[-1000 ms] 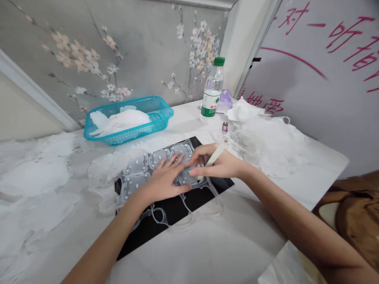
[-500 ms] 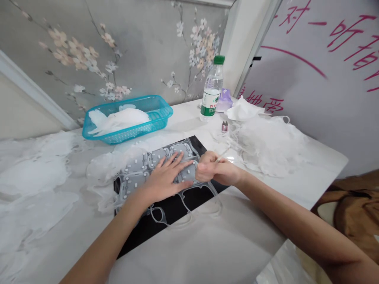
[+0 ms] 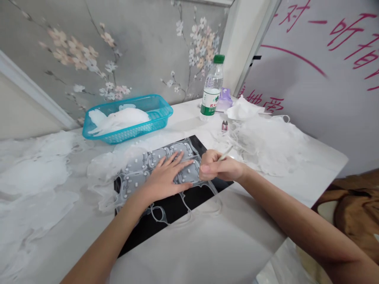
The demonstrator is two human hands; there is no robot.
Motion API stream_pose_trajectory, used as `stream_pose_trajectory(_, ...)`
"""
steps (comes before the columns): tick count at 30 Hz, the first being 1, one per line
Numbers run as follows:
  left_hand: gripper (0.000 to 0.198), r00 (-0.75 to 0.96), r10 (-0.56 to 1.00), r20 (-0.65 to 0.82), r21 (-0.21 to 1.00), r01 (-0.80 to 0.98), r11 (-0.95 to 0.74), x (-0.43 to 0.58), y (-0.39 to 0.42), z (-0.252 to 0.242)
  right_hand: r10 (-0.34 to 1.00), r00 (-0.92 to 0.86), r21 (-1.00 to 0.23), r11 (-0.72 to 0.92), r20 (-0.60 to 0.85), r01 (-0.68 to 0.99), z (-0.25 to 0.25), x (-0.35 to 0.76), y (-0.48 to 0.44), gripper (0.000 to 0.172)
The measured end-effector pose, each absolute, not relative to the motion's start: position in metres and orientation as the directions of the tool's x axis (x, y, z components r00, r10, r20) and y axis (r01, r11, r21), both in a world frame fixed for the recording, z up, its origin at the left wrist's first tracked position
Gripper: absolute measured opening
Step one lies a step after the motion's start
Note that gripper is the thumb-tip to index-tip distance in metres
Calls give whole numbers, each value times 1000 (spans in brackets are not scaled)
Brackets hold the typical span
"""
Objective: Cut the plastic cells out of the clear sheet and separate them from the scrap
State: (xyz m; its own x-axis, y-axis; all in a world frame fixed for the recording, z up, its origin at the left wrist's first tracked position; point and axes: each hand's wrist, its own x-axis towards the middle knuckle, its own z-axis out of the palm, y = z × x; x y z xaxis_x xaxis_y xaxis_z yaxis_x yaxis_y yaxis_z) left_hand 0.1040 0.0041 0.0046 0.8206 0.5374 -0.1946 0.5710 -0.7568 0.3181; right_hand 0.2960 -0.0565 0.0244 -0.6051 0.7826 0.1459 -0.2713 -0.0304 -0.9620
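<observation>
the right hand [image 3: 220,167] has drawn in over the last moment: its fingers and thumb, more open before, are now curled together and clamped on a thin pale stick [image 3: 225,154], which pokes up and away from the knuckles. whatever its lower end touches is hidden by the hand. that hand sits on the right part of the clear moulded sheet [image 3: 133,180], a panel dotted with small white nubs and lying on a black mat [image 3: 174,211] on a white marbled counter [image 3: 195,244]. the left hand [image 3: 164,177] lies flat on the middle of the sheet with its fingers spread apart, pinning it down and gripping nothing. the two hands are close but not touching. loose clear trimmings [image 3: 103,169] bunch against the mat's left side, and a bigger tangled heap of them [image 3: 266,146] lies to the right. farther back stand a teal plastic basket [image 3: 156,114] holding white film, a water bottle with a green cap [image 3: 211,90] and a lilac tissue pack [image 3: 225,100] (its print is too small to read).
</observation>
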Motion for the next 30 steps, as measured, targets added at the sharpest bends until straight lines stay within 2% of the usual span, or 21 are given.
stream_pose_trajectory(3, 74, 821, 542, -180, 311, 571, -760, 104, 4, 3, 841, -506, -903, -53, 190, -426, 20, 292, -55, 62)
stream_pose_trajectory(5, 73, 820, 545, -172, 314, 570, -759, 104, 4, 3, 838, -504, -887, -54, 210, -459, 20, 292, -54, 63)
stream_pose_trajectory(10, 73, 822, 539, -184, 311, 568, -762, 104, 4, 4, 786, -585, -911, -68, 202, -407, 23, 297, -53, 60)
stream_pose_trajectory(18, 76, 830, 532, -168, 320, 556, -767, 104, 4, 2, 856, -458, -892, 6, 238, -452, 18, 287, -57, 62)
stream_pose_trajectory(25, 77, 782, 615, -102, 359, 605, -711, 109, 0, -4, 835, -495, -881, -27, 239, -471, 22, 285, -56, 58)
stream_pose_trajectory(30, 77, 779, 615, -123, 365, 612, -702, 111, 0, -3, 822, -531, -931, -6, 203, -366, 28, 292, -57, 55)
